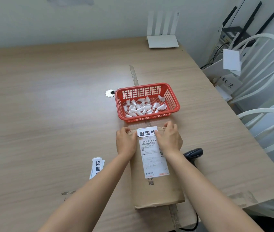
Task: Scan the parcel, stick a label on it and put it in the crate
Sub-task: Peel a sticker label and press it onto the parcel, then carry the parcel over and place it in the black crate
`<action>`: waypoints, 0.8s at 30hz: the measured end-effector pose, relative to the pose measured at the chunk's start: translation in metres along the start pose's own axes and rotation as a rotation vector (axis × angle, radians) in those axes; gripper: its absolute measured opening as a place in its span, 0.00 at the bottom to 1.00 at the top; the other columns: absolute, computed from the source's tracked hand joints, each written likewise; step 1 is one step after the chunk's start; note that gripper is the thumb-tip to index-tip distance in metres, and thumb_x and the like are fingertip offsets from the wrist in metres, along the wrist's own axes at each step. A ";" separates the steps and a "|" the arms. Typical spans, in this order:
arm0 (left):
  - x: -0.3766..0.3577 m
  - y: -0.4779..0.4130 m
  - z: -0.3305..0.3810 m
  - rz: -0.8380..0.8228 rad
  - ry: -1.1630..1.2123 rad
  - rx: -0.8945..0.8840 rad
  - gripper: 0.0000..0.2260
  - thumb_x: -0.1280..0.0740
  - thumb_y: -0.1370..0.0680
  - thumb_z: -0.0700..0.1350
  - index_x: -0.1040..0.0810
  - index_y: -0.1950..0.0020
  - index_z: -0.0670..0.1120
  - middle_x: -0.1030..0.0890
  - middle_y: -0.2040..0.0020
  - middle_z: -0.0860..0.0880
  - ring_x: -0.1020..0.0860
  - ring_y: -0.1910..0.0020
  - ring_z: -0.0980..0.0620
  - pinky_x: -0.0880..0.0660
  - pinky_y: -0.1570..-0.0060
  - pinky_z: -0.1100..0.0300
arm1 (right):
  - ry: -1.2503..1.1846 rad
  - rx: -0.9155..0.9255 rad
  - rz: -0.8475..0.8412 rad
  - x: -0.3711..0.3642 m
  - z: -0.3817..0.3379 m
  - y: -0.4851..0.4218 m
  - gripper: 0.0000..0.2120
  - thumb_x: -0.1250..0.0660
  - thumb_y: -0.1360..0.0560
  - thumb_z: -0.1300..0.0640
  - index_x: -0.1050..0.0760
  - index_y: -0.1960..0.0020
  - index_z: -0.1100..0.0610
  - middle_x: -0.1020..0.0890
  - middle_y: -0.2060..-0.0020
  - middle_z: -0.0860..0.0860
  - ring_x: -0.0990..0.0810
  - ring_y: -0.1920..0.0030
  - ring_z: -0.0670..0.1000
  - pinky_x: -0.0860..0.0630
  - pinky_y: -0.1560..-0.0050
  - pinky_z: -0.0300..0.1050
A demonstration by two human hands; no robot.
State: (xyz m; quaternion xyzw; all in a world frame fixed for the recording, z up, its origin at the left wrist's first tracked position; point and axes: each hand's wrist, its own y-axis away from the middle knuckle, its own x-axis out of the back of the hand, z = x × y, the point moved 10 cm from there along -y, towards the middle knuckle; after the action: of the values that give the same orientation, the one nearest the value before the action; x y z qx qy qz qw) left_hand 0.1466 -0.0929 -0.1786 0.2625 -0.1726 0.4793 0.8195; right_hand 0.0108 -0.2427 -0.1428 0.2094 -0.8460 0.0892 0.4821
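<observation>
Lying flat on the wooden table (49, 97), lengthwise toward the person and just short of the red basket (147, 102): a brown paper parcel (156, 186), shipping waybill (155, 158) stuck along its top face. Looking thin, light and a little pliable, with paper skin creased at the far end; probably best gripped by the two long edges, flat, rather than by a corner that could bend. Pressing at the parcel's far end, left hand (127, 143) on the left edge and right hand (168, 139) on the right edge, fingers curled down and close together, not pinching anything. Flanking a white label (147, 131) with bold black characters, thumbs touching its two ends; seemingly smoothing it onto the parcel above the waybill. Resting just right of the parcel, partly hidden by the right forearm: a black handheld scanner (194, 153). Lying left of the parcel: spare labels (97, 167). Filling the basket beyond the parcel: white backing scraps (143, 106).
</observation>
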 end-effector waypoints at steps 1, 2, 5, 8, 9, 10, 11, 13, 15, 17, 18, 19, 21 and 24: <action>0.000 0.002 -0.001 -0.013 0.003 -0.010 0.15 0.37 0.25 0.44 0.27 0.41 0.39 0.26 0.40 0.40 0.27 0.41 0.45 0.33 0.40 0.56 | -0.004 0.005 0.011 0.002 0.003 0.001 0.14 0.35 0.27 0.53 0.32 0.47 0.59 0.26 0.46 0.57 0.23 0.53 0.59 0.30 0.60 0.47; 0.000 0.004 -0.003 -0.028 0.014 -0.011 0.15 0.39 0.24 0.44 0.28 0.39 0.39 0.27 0.39 0.40 0.28 0.40 0.44 0.34 0.39 0.57 | -0.016 0.007 0.023 0.004 0.007 0.003 0.13 0.36 0.27 0.54 0.32 0.47 0.60 0.26 0.46 0.58 0.23 0.53 0.59 0.31 0.61 0.47; 0.001 0.011 -0.012 -0.058 0.046 0.005 0.18 0.43 0.21 0.44 0.33 0.33 0.38 0.30 0.34 0.38 0.30 0.35 0.44 0.36 0.36 0.56 | -0.080 0.007 0.048 0.010 0.021 0.014 0.11 0.38 0.26 0.55 0.30 0.47 0.60 0.26 0.47 0.58 0.24 0.51 0.58 0.32 0.60 0.45; 0.003 0.025 -0.024 -0.087 0.073 0.036 0.21 0.44 0.21 0.45 0.36 0.30 0.39 0.32 0.31 0.39 0.31 0.33 0.44 0.36 0.32 0.53 | -0.179 0.015 -0.002 0.004 0.035 0.032 0.13 0.36 0.27 0.57 0.29 0.44 0.61 0.25 0.45 0.58 0.25 0.47 0.58 0.29 0.53 0.48; 0.004 0.031 -0.027 -0.099 0.082 0.035 0.21 0.43 0.21 0.45 0.37 0.30 0.39 0.33 0.31 0.39 0.31 0.33 0.44 0.36 0.32 0.53 | -0.218 -0.002 -0.034 0.001 0.041 0.040 0.14 0.36 0.27 0.57 0.29 0.43 0.61 0.25 0.44 0.58 0.25 0.46 0.57 0.28 0.49 0.49; 0.004 0.039 -0.030 -0.117 0.096 0.031 0.21 0.43 0.21 0.45 0.37 0.29 0.39 0.32 0.31 0.40 0.31 0.33 0.45 0.36 0.32 0.54 | -0.253 -0.023 -0.065 -0.002 0.047 0.049 0.15 0.35 0.27 0.57 0.30 0.42 0.60 0.25 0.43 0.58 0.25 0.45 0.57 0.28 0.47 0.50; 0.004 0.047 -0.032 -0.134 0.113 0.017 0.20 0.43 0.21 0.44 0.36 0.30 0.40 0.32 0.31 0.41 0.31 0.33 0.46 0.35 0.33 0.55 | -0.283 -0.039 -0.091 -0.005 0.052 0.058 0.16 0.34 0.27 0.57 0.30 0.41 0.60 0.25 0.42 0.57 0.26 0.43 0.56 0.29 0.45 0.50; 0.003 0.062 -0.038 -0.184 0.140 -0.009 0.19 0.41 0.22 0.43 0.33 0.32 0.42 0.29 0.33 0.43 0.29 0.36 0.48 0.33 0.35 0.56 | -0.335 -0.069 -0.125 -0.007 0.061 0.075 0.19 0.33 0.28 0.56 0.31 0.39 0.58 0.25 0.41 0.56 0.26 0.42 0.55 0.29 0.44 0.48; 0.001 0.072 -0.044 -0.240 0.145 -0.028 0.20 0.39 0.24 0.43 0.32 0.31 0.45 0.29 0.33 0.45 0.28 0.36 0.49 0.31 0.34 0.52 | -0.381 -0.104 -0.141 -0.008 0.069 0.090 0.21 0.32 0.29 0.55 0.31 0.38 0.56 0.25 0.41 0.56 0.26 0.42 0.54 0.30 0.44 0.46; 0.000 0.079 -0.047 -0.305 0.155 -0.040 0.23 0.36 0.25 0.45 0.33 0.30 0.49 0.29 0.35 0.49 0.27 0.37 0.49 0.30 0.35 0.48 | -0.405 -0.123 -0.151 -0.008 0.073 0.099 0.22 0.31 0.29 0.55 0.32 0.37 0.55 0.25 0.41 0.56 0.26 0.45 0.52 0.31 0.46 0.43; -0.001 0.083 -0.047 -0.347 0.166 -0.048 0.24 0.35 0.27 0.46 0.33 0.31 0.52 0.28 0.36 0.51 0.27 0.37 0.49 0.29 0.36 0.48 | -0.413 -0.128 -0.154 -0.008 0.075 0.103 0.23 0.30 0.30 0.54 0.32 0.37 0.55 0.24 0.41 0.56 0.27 0.47 0.50 0.31 0.47 0.42; -0.002 0.087 -0.045 -0.391 0.186 -0.061 0.25 0.34 0.28 0.47 0.33 0.31 0.55 0.27 0.37 0.53 0.26 0.39 0.51 0.28 0.37 0.48 | -0.417 -0.132 -0.158 -0.007 0.075 0.107 0.23 0.30 0.30 0.54 0.32 0.37 0.54 0.24 0.41 0.56 0.27 0.48 0.49 0.32 0.48 0.42; -0.001 0.096 -0.039 -0.459 0.233 -0.097 0.26 0.33 0.32 0.47 0.31 0.34 0.56 0.23 0.39 0.56 0.23 0.43 0.56 0.26 0.38 0.48 | -0.423 -0.140 -0.160 -0.003 0.074 0.116 0.25 0.30 0.31 0.54 0.32 0.36 0.54 0.24 0.41 0.55 0.28 0.48 0.48 0.32 0.48 0.41; 0.002 0.104 -0.031 -0.486 0.254 -0.142 0.31 0.33 0.33 0.47 0.33 0.30 0.55 0.23 0.39 0.59 0.24 0.40 0.55 0.27 0.37 0.48 | -0.445 -0.139 -0.091 0.013 0.075 0.132 0.26 0.29 0.32 0.55 0.32 0.36 0.52 0.24 0.42 0.55 0.27 0.48 0.48 0.32 0.48 0.40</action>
State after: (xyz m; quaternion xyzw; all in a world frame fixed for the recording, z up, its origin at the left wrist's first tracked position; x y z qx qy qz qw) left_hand 0.0575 -0.0310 -0.1746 0.1762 -0.0337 0.2844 0.9418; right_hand -0.1117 -0.1546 -0.1642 0.2281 -0.9252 -0.0396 0.3007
